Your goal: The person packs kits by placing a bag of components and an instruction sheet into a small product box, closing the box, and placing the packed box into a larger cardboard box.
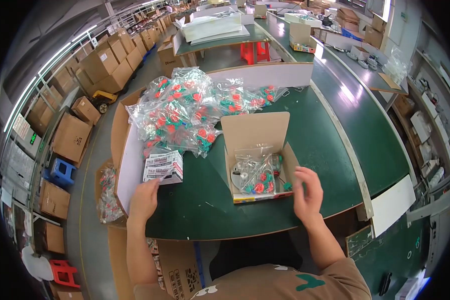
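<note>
My left hand [144,200] is at the near-left corner of a stack of printed leaflets [164,165], its thumb and fingertips closed on the edge of the top sheet. My right hand [308,194] hangs just right of an open cardboard box [256,127], fingers apart and slightly curled, holding nothing. The box lid stands up at the back. Inside lie clear plastic bags [257,175] with red, green and grey parts. Behind the leaflets rises a heap of clear bags [177,112] with red and green pieces.
A white-faced cardboard barrier [265,75] edges the green table [205,215] at the back and left. A conveyor line [355,105] runs along the right. On the floor at left stand cartons [72,137], a blue stool [62,171] and a red stool [63,273].
</note>
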### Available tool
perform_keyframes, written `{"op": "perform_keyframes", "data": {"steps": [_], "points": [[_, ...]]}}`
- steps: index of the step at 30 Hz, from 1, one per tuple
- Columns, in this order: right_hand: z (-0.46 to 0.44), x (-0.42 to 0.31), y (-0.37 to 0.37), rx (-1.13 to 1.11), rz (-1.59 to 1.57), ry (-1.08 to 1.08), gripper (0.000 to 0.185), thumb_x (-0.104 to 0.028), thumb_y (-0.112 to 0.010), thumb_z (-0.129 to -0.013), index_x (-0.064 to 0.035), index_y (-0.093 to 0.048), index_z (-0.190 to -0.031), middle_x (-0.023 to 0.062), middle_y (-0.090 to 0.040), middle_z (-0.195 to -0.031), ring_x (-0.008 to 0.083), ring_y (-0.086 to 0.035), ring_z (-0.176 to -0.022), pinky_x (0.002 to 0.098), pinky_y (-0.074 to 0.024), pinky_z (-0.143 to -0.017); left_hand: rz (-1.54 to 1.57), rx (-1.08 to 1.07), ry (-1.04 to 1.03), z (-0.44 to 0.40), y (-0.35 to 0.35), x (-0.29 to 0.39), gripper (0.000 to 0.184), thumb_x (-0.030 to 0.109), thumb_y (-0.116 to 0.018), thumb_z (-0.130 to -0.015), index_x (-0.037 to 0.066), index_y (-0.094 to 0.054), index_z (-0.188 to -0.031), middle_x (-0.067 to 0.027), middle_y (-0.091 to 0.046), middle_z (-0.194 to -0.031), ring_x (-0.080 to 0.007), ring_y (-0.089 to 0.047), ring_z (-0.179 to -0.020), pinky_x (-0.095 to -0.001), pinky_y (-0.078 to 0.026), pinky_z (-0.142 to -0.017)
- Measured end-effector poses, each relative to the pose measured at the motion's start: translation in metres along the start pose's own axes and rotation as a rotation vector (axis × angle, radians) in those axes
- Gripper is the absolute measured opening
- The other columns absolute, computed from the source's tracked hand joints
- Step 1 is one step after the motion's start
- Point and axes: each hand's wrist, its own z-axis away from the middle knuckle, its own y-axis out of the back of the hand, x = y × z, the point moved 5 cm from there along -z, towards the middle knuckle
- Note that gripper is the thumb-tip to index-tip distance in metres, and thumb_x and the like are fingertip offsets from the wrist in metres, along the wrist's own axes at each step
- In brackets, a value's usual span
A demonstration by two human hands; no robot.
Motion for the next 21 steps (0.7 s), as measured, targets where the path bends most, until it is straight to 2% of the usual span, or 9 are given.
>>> {"op": "perform_keyframes", "data": {"steps": [4,6,8,10,13,15,18,20,21], "points": [[0.017,0.027,0.006,0.247,0.004,0.058,0.034,0.004,-0.056,-0.099,-0.0005,-0.06,-0.132,0.0162,-0.059,-0.141,0.0271,-0.058,-0.126,0.0372,-0.0456,-0.11,0.121,0.301,0.108,-0.022,0.049,0.054,0.025,0.002,-0.066,-0.092,0.0,-0.071,-0.117,-0.0111,-0.074,-0.115,-0.027,-0.069,-0.088,-0.0359,-0.054,-0.076],[0.017,0.041,0.0,0.285,-0.121,-0.13,0.034,0.0,-0.053,-0.103,-0.0004,-0.058,-0.136,0.0155,-0.059,-0.142,0.0256,-0.057,-0.127,0.0369,-0.0441,-0.111,0.16,0.341,0.109,-0.039,0.062,0.108,0.022,0.0,-0.066,-0.091,0.0,-0.073,-0.112,-0.0104,-0.075,-0.112,-0.026,-0.068,-0.082,-0.0339,-0.054,-0.071],[0.017,0.052,-0.004,0.32,-0.246,-0.31,0.034,-0.004,-0.051,-0.106,-0.0004,-0.055,-0.14,0.0148,-0.059,-0.142,0.0241,-0.056,-0.128,0.0366,-0.0426,-0.113,0.201,0.588,-0.259,-0.052,0.072,0.174,0.025,-0.001,-0.068,-0.088,0.0,-0.074,-0.112,-0.0096,-0.073,-0.109,-0.0245,-0.066,-0.081,-0.0344,-0.054,-0.072],[0.017,0.054,-0.005,0.293,-0.235,-0.345,0.034,-0.006,-0.05,-0.107,-0.0005,-0.055,-0.141,0.0146,-0.058,-0.142,0.0237,-0.056,-0.128,0.0363,-0.0426,-0.113,0.116,0.679,-0.462,-0.067,0.071,0.225,0.031,0.0,-0.069,-0.086,-0.001,-0.073,-0.117,-0.0089,-0.072,-0.109,-0.0233,-0.065,-0.082,-0.0341,-0.053,-0.072],[0.022,0.059,-0.004,0.229,-0.205,-0.467,0.035,-0.012,-0.048,-0.11,-0.0007,-0.054,-0.143,0.0139,-0.058,-0.143,0.0225,-0.055,-0.129,0.0357,-0.0424,-0.114,0.082,0.579,-0.576,-0.086,0.042,0.271,0.034,0.004,-0.073,-0.086,-0.002,-0.072,-0.119,-0.0117,-0.069,-0.11,-0.0258,-0.065,-0.088,-0.0345,-0.054,-0.075],[0.026,0.059,-0.002,0.243,-0.221,-0.467,0.034,-0.012,-0.05,-0.11,-0.0006,-0.055,-0.142,0.0141,-0.059,-0.142,0.0225,-0.055,-0.128,0.0352,-0.0433,-0.113,-0.015,0.278,-0.494,-0.094,-0.006,0.282,0.033,0.009,-0.075,-0.086,0.0,-0.071,-0.117,-0.0111,-0.069,-0.11,-0.0262,-0.065,-0.089,-0.0364,-0.054,-0.076],[0.026,0.064,0.004,0.284,-0.276,-0.464,0.032,-0.01,-0.054,-0.108,-0.0001,-0.059,-0.138,0.0149,-0.061,-0.14,0.0226,-0.058,-0.127,0.0337,-0.0462,-0.109,0.311,0.354,-0.485,-0.081,0.0,0.27,0.027,0.008,-0.073,-0.088,0.001,-0.071,-0.114,-0.0117,-0.07,-0.109,-0.0274,-0.065,-0.087,-0.0377,-0.054,-0.077],[0.016,0.07,0.013,0.22,-0.258,-0.501,0.03,-0.01,-0.055,-0.107,0.0001,-0.061,-0.135,0.0145,-0.062,-0.138,0.0222,-0.059,-0.125,0.0335,-0.0474,-0.107,0.321,0.478,-0.41,-0.067,0.008,0.227,0.022,0.01,-0.073,-0.091,0.001,-0.07,-0.111,-0.0129,-0.071,-0.107,-0.0279,-0.066,-0.088,-0.0358,-0.055,-0.078],[0.011,0.072,0.018,0.148,-0.239,-0.545,0.029,-0.009,-0.057,-0.106,0.0002,-0.063,-0.132,0.0141,-0.063,-0.137,0.0219,-0.06,-0.123,0.0333,-0.0486,-0.105,0.458,0.442,-0.201,-0.065,0.003,0.195,0.021,0.009,-0.071,-0.094,0.0,-0.07,-0.112,-0.0128,-0.072,-0.105,-0.0281,-0.067,-0.089,-0.034,-0.055,-0.08]]}}
